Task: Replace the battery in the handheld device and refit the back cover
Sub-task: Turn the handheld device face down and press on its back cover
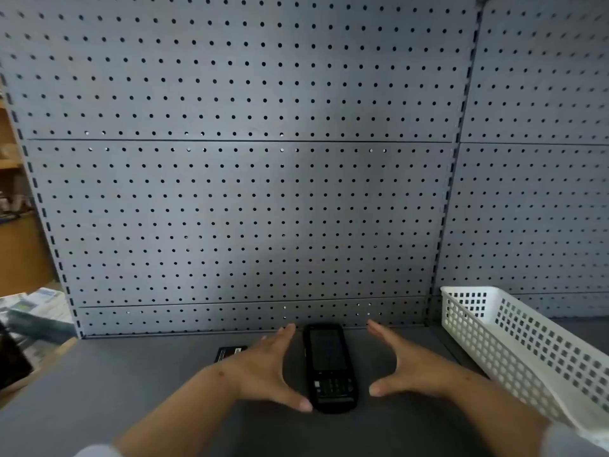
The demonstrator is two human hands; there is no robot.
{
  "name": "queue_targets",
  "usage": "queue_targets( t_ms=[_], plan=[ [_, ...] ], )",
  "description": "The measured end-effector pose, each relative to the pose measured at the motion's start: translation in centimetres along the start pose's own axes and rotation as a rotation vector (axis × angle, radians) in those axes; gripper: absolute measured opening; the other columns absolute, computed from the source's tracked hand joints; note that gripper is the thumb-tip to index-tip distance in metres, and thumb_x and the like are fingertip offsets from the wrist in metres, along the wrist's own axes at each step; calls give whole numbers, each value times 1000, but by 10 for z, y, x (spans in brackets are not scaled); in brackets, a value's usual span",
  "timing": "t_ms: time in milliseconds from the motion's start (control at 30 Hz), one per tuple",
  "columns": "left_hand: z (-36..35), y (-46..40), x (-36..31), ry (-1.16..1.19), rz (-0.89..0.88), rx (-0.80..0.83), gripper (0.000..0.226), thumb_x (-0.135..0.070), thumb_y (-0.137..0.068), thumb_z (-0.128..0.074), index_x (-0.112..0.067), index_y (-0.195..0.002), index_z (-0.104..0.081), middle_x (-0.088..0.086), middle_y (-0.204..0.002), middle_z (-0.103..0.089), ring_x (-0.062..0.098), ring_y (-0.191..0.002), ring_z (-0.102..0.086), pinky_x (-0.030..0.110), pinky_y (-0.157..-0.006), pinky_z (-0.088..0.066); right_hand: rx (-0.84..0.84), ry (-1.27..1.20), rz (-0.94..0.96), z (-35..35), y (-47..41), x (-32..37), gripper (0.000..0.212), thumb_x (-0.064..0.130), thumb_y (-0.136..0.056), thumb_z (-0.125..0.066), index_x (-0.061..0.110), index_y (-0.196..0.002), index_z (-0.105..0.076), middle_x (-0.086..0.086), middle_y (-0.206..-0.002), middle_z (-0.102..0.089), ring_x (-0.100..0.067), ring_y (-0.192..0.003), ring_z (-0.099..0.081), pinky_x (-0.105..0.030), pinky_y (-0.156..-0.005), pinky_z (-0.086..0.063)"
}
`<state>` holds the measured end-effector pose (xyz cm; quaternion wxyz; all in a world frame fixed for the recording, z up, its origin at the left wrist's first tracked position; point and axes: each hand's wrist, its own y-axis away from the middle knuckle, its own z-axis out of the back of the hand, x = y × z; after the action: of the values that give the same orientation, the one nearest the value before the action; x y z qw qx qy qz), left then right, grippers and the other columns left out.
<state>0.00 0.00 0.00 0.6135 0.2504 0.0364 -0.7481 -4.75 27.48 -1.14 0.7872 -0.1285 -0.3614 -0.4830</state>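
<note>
A black handheld device [329, 367] with a dark screen and a keypad lies face up on the grey shelf surface, its long side pointing away from me. My left hand [267, 367] is spread open just left of it, the thumb tip at the device's near left corner. My right hand [405, 364] is spread open to the right of it, a small gap away. Neither hand holds anything. A flat black battery [229, 353] lies on the shelf behind my left wrist, partly hidden by it.
A white perforated plastic basket [514, 344] stands at the right, angled along the shelf. A grey pegboard wall [247, 192] rises right behind the device. At the far left are stacked papers [36, 308] and a dark object at the shelf's edge.
</note>
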Motion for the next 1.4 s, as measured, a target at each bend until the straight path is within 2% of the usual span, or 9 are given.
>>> queue_targets(
  t_ms=[233, 367, 467, 667, 867, 1000, 1133, 1300, 1400],
  plan=[
    [-11, -13, -4, -77, -11, 39, 132, -61, -56, -74, -27, -142, 19, -3, -158, 8, 24, -145, 8, 39, -119, -5, 117, 70, -82, -8, -22, -5, 128, 53, -51, -81, 35, -145, 4, 9, -158, -7, -12, -145, -9, -34, -119, -15],
    [-14, -22, -2, -27, -21, 35, 134, -62, -53, -76, -27, -144, 16, -4, -158, 3, 26, -145, 6, 41, -120, -4, 157, 167, -83, -8, -33, -6, 141, 76, -29, -69, 40, -144, 3, 11, -158, -8, -21, -146, 4, -43, -120, -8],
    [-15, -27, 2, 0, -62, 19, 137, -70, -43, -74, -33, -144, 12, -6, -158, -8, 23, -145, -4, 42, -120, -9, 169, 171, -79, -9, -40, -7, 141, 79, -25, -68, 42, -143, 0, 11, -158, -10, -22, -146, 4, -45, -120, -8],
    [-11, -23, -2, 94, -134, -12, 125, -52, -53, -81, -40, -142, 6, -8, -150, -26, 17, -139, -21, 37, -117, -20, 200, 206, -89, -8, -48, -5, 140, 81, -24, -67, 47, -142, 0, 8, -159, -4, -24, -146, 4, -49, -120, -7],
    [-12, -25, -5, 164, -158, -24, 122, -42, -57, -84, -33, -144, 1, -10, -149, -27, 6, -134, -26, 20, -112, -20, 204, 140, -36, -6, -47, -3, 130, 66, -42, -78, 40, -144, -2, 9, -158, -11, -14, -145, -9, -40, -120, -14],
    [-20, -31, -6, 212, -120, 5, 137, -46, -54, -84, -30, -141, 21, -5, -155, -19, 8, -139, -22, 21, -114, -18, 179, -61, 39, -3, -44, 6, 117, 44, -54, -79, 32, -146, -7, 11, -156, -15, -5, -142, -13, -32, -120, -13],
    [-28, -36, -10, 263, -137, -21, 144, -53, -45, -83, -50, -119, 41, 1, -156, -17, 11, -143, -13, 32, -118, -17, 119, -190, 98, -3, -46, 18, 108, 30, -62, -79, 25, -147, -12, 8, -154, -18, -3, -141, -14, -25, -116, -13],
    [-28, -40, -19, 322, -161, -18, 146, -56, -42, -82, -46, -128, 36, -6, -154, -23, 13, -142, -16, 36, -119, -17, 23, -170, 123, -7, -55, 26, 92, 35, -63, -80, 34, -140, -28, 9, -148, -32, -7, -138, -25, -31, -116, -22],
    [-23, -39, -23, 423, -150, -37, 143, -45, -48, -84, -33, -140, 25, -12, -149, -27, 3, -134, -26, 23, -113, -22, 0, -147, 130, -8, -57, 30, 82, 34, -71, -76, 36, -140, -30, 8, -149, -32, -8, -138, -25, -28, -113, -21]
  ],
)
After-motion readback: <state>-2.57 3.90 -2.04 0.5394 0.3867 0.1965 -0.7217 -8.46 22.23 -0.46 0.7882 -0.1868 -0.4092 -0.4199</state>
